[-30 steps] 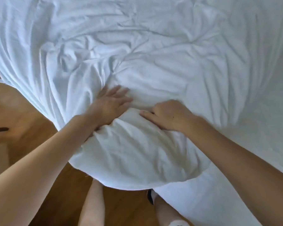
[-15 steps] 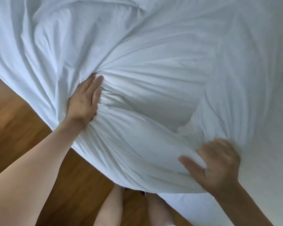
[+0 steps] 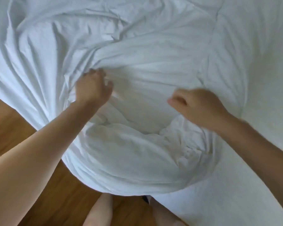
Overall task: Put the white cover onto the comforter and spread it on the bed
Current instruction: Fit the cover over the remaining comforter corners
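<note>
The white cotton-like cover lay heavily creased across the bed, its folds radiating toward one gathered point at left of centre. The fabric appeared thin, soft and matte. A bulky rounded mass, the white padded comforter inside the cover, bulged over the bed's near corner and overhung the brown wooden plank floor.

The left hand had its grip closed, fingers curled into a bunched handful of the cover at the point where the folds converged. The comforter bulge lay just below and to the right of that grip.

The right hand was motion-blurred; its fingers appeared loosely curled with the thumb extended leftward, resting at the upper edge of the bulge. Whether its grip held any fabric could not be determined.

Both bare forearms reached in from the lower corners. The person's bare legs stood on the floor beside the bed corner.
</note>
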Action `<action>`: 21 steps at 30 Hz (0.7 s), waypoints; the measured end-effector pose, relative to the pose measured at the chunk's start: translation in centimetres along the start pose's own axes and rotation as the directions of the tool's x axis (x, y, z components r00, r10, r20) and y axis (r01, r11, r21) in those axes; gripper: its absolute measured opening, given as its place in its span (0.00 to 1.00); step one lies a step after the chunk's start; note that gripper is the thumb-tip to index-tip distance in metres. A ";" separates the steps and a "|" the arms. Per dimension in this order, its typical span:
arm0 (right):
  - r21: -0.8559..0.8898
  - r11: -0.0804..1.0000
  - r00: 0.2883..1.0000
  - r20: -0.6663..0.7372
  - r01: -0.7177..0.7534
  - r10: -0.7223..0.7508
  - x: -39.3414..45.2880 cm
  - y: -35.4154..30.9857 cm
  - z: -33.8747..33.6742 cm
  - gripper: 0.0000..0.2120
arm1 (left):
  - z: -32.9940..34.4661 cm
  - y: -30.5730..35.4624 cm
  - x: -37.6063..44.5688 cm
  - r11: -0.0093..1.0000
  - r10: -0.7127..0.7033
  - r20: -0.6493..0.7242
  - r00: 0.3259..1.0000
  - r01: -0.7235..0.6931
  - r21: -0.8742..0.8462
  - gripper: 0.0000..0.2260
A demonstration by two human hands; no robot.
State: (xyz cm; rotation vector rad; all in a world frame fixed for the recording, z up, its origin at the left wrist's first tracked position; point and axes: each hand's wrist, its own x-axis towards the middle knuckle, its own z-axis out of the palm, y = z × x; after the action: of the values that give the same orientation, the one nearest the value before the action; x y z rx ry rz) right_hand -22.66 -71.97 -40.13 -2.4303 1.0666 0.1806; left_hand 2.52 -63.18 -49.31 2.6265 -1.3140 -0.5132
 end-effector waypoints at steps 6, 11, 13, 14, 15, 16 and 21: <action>-0.448 0.830 0.797 0.603 0.333 0.005 3.0 3.1 5.0 0.19 | 6.2 5.5 -7.4 0.815 0.560 0.261 0.786 -0.579 -0.005 0.23; -0.412 0.828 0.707 0.707 0.380 0.027 1.2 5.8 6.3 0.35 | 9.7 1.0 -12.6 0.879 0.446 0.162 0.880 -0.465 0.103 0.25; -0.390 0.820 0.700 0.714 0.419 -0.018 0.8 5.6 6.2 0.34 | 9.7 0.6 -13.0 0.924 0.335 0.179 0.925 -0.360 0.129 0.29; -0.375 0.823 0.719 0.693 0.426 -0.056 0.3 5.5 6.0 0.32 | 9.6 0.9 -13.4 0.950 0.247 0.198 0.948 -0.277 0.140 0.32; -0.367 0.832 0.749 0.657 0.415 -0.084 -0.4 5.4 5.9 0.30 | 9.5 1.3 -13.8 0.973 0.146 0.212 0.966 -0.179 0.148 0.35; -0.359 0.847 0.782 0.615 0.392 -0.102 -1.1 5.5 5.7 0.31 | 9.6 1.6 -14.0 0.985 0.059 0.217 0.974 -0.092 0.146 0.37; -0.323 0.906 0.960 0.153 0.274 -0.236 -4.9 7.5 4.5 0.31 | 9.4 1.9 -12.5 0.998 -0.033 0.215 0.976 0.020 0.061 0.37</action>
State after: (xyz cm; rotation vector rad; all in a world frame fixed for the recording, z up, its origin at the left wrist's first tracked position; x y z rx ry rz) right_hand -31.10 -71.02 -45.37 -2.8031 0.7029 0.4392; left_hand -9.37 -54.25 -54.57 2.7017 -1.3743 -0.7967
